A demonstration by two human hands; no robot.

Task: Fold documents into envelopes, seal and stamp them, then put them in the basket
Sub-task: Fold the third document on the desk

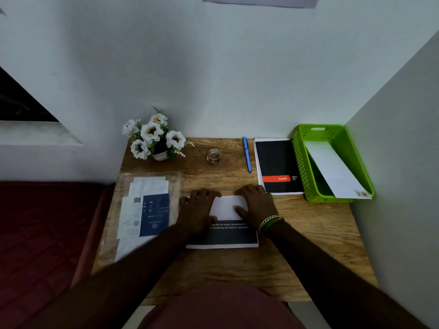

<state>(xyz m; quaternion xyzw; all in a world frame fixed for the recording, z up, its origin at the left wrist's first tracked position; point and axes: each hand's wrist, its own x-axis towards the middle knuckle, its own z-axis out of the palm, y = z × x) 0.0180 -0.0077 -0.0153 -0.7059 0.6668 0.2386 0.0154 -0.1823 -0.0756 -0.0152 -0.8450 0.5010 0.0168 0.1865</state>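
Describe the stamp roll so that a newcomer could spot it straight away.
Start at the wooden desk against the wall. Along its far edge, between the potted white flowers and the blue pen, stands the small stamp roll. It is the only round, coiled thing there.

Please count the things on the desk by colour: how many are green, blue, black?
Green: 1, the green plastic basket
Blue: 1, the blue pen
Black: 1, the black spiral notepad with red band
Total: 3
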